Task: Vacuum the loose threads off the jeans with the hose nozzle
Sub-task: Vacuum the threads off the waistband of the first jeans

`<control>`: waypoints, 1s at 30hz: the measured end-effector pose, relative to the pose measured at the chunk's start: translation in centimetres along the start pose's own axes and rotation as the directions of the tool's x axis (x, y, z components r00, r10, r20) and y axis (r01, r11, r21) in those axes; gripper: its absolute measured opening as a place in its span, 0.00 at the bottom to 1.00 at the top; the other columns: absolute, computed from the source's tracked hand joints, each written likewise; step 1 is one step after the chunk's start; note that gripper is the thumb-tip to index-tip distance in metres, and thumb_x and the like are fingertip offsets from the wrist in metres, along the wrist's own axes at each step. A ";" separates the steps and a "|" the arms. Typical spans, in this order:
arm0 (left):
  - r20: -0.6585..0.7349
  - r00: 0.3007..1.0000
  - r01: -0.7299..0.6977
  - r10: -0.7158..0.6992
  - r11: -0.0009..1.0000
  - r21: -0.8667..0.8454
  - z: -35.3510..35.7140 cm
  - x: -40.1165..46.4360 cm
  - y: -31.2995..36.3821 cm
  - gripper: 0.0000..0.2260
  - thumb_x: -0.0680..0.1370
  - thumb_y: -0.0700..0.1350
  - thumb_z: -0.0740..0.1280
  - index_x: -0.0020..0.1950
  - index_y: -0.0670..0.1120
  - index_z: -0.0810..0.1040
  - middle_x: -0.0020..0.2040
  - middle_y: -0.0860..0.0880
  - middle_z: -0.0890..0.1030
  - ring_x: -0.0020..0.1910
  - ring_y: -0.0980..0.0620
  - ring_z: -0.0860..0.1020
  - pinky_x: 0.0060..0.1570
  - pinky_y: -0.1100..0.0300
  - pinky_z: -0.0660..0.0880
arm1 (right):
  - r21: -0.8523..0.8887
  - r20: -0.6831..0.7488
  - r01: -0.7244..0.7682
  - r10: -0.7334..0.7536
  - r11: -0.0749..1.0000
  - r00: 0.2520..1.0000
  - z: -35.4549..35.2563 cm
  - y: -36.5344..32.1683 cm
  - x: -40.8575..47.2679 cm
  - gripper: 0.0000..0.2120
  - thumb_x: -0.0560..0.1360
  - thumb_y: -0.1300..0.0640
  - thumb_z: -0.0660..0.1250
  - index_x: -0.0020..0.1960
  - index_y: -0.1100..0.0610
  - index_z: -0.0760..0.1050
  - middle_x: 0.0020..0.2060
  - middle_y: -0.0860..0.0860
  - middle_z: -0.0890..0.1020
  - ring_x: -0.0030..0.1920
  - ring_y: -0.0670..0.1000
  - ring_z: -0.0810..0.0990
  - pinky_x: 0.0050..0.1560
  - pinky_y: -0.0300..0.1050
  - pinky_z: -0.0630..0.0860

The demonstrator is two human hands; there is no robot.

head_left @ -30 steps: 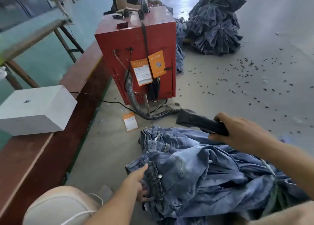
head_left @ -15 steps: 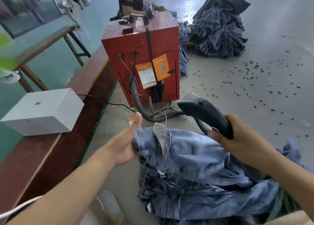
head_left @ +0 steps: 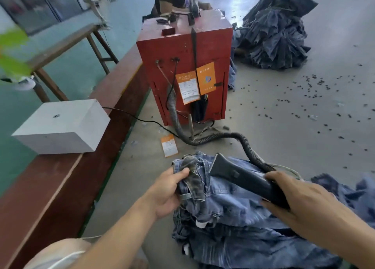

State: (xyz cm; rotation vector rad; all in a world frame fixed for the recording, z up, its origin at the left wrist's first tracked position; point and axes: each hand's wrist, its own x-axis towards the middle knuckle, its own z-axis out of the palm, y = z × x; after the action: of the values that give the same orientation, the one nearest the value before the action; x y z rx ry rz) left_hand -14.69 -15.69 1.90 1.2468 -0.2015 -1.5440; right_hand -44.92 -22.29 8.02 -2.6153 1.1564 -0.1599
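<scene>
A heap of blue jeans (head_left: pixel 233 214) lies on the grey floor in front of me. My left hand (head_left: pixel 168 189) grips a bunched fold of the top pair, with a grey pocket lining (head_left: pixel 192 179) sticking up beside my thumb. The black hose nozzle (head_left: pixel 239 175) is held by its handle in my right hand (head_left: pixel 300 199), its flat mouth pointing up-left just right of that fold. Its ribbed black hose (head_left: pixel 205 139) curves back across the floor to the red vacuum cabinet (head_left: pixel 182 65).
A white box (head_left: pixel 60 126) sits on a long brown bench (head_left: pixel 50 187) at my left. An orange tag (head_left: pixel 169 145) lies on the floor. A dark denim pile (head_left: pixel 274 31) stands far right, with small dark bits (head_left: pixel 316 98) scattered over the floor. A person sits behind the cabinet.
My left hand lifted the waistband, then dropped back and now grips a bunched fold. The nozzle tipped up off the jeans and has come back down close to that fold.
</scene>
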 end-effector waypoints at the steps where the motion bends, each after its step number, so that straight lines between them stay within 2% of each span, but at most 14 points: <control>1: 0.018 1.000 0.003 -0.003 1.000 -0.015 0.1 0.0 0.1 0.14 0.85 0.38 0.60 0.70 0.37 0.74 0.64 0.32 0.80 0.53 0.38 0.82 0.47 0.46 0.84 | -0.011 -0.069 0.022 -0.022 1.000 0.997 0.1 -0.4 -0.2 0.15 0.74 0.31 0.58 0.57 0.36 0.65 0.35 0.25 0.64 0.27 0.34 0.65 0.34 0.37 0.67; 2: 0.027 1.000 0.005 -0.004 1.000 -0.022 0.1 0.2 0.2 0.15 0.86 0.39 0.59 0.71 0.35 0.73 0.64 0.31 0.79 0.53 0.38 0.82 0.48 0.46 0.84 | -0.012 -0.118 0.038 -0.040 0.999 0.992 0.2 -0.7 -0.4 0.16 0.74 0.34 0.59 0.57 0.39 0.68 0.34 0.24 0.63 0.26 0.36 0.64 0.33 0.43 0.68; 4: 0.019 1.000 0.012 -0.012 1.000 -0.029 -0.2 0.8 0.2 0.16 0.85 0.41 0.60 0.71 0.33 0.72 0.60 0.33 0.80 0.50 0.39 0.82 0.48 0.47 0.83 | 0.017 -0.125 0.015 -0.013 1.000 0.992 0.3 -1.0 -0.5 0.15 0.73 0.36 0.65 0.57 0.40 0.69 0.36 0.22 0.69 0.27 0.33 0.67 0.34 0.46 0.71; 7: 0.030 0.997 0.066 -0.066 0.998 -0.012 -0.4 1.4 0.1 0.17 0.79 0.45 0.66 0.63 0.37 0.81 0.54 0.38 0.84 0.47 0.42 0.84 0.45 0.52 0.83 | 0.086 -0.056 -0.090 0.095 0.992 0.994 0.2 -0.8 -0.1 0.16 0.70 0.37 0.70 0.53 0.36 0.67 0.46 0.22 0.74 0.35 0.33 0.75 0.30 0.35 0.68; 8: 0.028 0.997 0.066 -0.066 0.998 0.016 -0.4 1.8 0.0 0.17 0.78 0.46 0.68 0.62 0.38 0.82 0.55 0.38 0.85 0.48 0.42 0.85 0.45 0.52 0.83 | 0.097 -0.034 -0.103 0.107 0.990 0.994 0.4 -0.5 0.2 0.15 0.70 0.36 0.69 0.51 0.36 0.66 0.47 0.25 0.75 0.39 0.35 0.77 0.32 0.38 0.72; 9: 0.016 0.998 0.052 -0.053 0.997 0.054 -0.2 2.1 -0.1 0.17 0.77 0.47 0.71 0.62 0.37 0.83 0.57 0.37 0.85 0.50 0.41 0.85 0.46 0.52 0.83 | 0.110 -0.002 -0.113 0.114 0.987 0.994 0.7 -0.3 0.4 0.15 0.71 0.35 0.68 0.50 0.38 0.66 0.46 0.27 0.76 0.42 0.37 0.77 0.41 0.35 0.74; 11: -0.036 0.999 0.016 -0.013 0.995 0.102 -0.2 2.8 -0.5 0.20 0.72 0.46 0.77 0.61 0.38 0.83 0.56 0.35 0.85 0.49 0.41 0.86 0.46 0.50 0.83 | 0.147 0.054 -0.141 0.134 0.979 0.989 1.0 -0.4 1.0 0.15 0.71 0.34 0.66 0.49 0.39 0.66 0.43 0.31 0.78 0.42 0.38 0.77 0.47 0.30 0.72; 14: -0.030 0.999 0.011 -0.010 0.999 0.036 0.0 3.3 -0.5 0.12 0.72 0.44 0.75 0.52 0.40 0.87 0.53 0.36 0.86 0.45 0.42 0.87 0.41 0.52 0.84 | 0.253 0.116 -0.237 0.213 0.938 0.970 1.2 -0.4 1.9 0.13 0.71 0.34 0.66 0.49 0.37 0.67 0.37 0.33 0.80 0.33 0.41 0.79 0.35 0.34 0.73; 16: 0.021 0.999 0.029 -0.028 0.999 -0.039 0.2 3.3 -0.4 0.13 0.77 0.45 0.71 0.58 0.39 0.86 0.57 0.35 0.85 0.49 0.41 0.86 0.44 0.50 0.84 | 0.328 0.151 -0.305 0.269 0.894 0.951 0.8 0.1 2.6 0.13 0.71 0.33 0.67 0.46 0.39 0.69 0.34 0.38 0.81 0.26 0.45 0.78 0.26 0.38 0.69; 18: 0.081 0.995 0.060 -0.054 0.995 -0.082 0.4 3.3 -0.4 0.17 0.81 0.47 0.67 0.66 0.38 0.81 0.63 0.35 0.82 0.58 0.38 0.84 0.52 0.45 0.83 | 0.434 0.159 -0.347 0.309 0.831 0.938 0.0 1.0 3.0 0.17 0.70 0.32 0.70 0.45 0.43 0.71 0.29 0.46 0.82 0.24 0.48 0.78 0.25 0.39 0.69; 21: 0.102 0.991 0.096 -0.084 0.988 -0.122 0.8 3.4 -0.7 0.19 0.83 0.48 0.65 0.70 0.38 0.77 0.66 0.35 0.80 0.67 0.35 0.78 0.63 0.41 0.78 | 0.640 0.272 -0.403 0.298 0.655 0.915 -1.3 1.8 2.5 0.19 0.69 0.27 0.71 0.43 0.41 0.73 0.26 0.57 0.81 0.24 0.54 0.78 0.26 0.39 0.72; 25: 0.107 0.987 0.133 -0.117 0.978 -0.159 1.3 3.3 -0.8 0.19 0.80 0.46 0.66 0.68 0.38 0.79 0.66 0.36 0.80 0.63 0.38 0.81 0.57 0.45 0.81 | 0.774 0.389 -0.435 0.197 0.460 0.900 -1.4 1.7 2.0 0.21 0.68 0.30 0.75 0.41 0.47 0.76 0.27 0.58 0.78 0.25 0.58 0.77 0.30 0.47 0.75; 28: 0.102 0.988 0.130 -0.114 0.978 -0.164 1.3 3.1 -1.1 0.16 0.78 0.46 0.67 0.62 0.41 0.83 0.56 0.38 0.84 0.49 0.43 0.85 0.47 0.50 0.83 | 0.706 0.465 -0.451 0.123 0.547 0.877 -1.6 0.8 1.7 0.22 0.70 0.29 0.73 0.54 0.42 0.75 0.29 0.57 0.81 0.27 0.57 0.79 0.32 0.47 0.75; 30: 0.058 0.994 0.096 -0.088 0.983 -0.158 1.3 3.1 -1.1 0.14 0.78 0.46 0.68 0.59 0.41 0.83 0.50 0.40 0.85 0.45 0.44 0.84 0.45 0.50 0.82 | 0.623 0.515 -0.426 0.066 0.656 0.855 -1.9 0.3 1.1 0.25 0.68 0.24 0.70 0.55 0.39 0.73 0.30 0.58 0.83 0.28 0.55 0.81 0.33 0.44 0.74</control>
State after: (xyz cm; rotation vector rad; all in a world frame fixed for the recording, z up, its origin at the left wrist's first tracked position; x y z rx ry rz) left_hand -15.93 -18.30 -0.17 1.1038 -0.0518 -1.6393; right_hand -44.73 -23.69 9.73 -1.6369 0.9953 0.0533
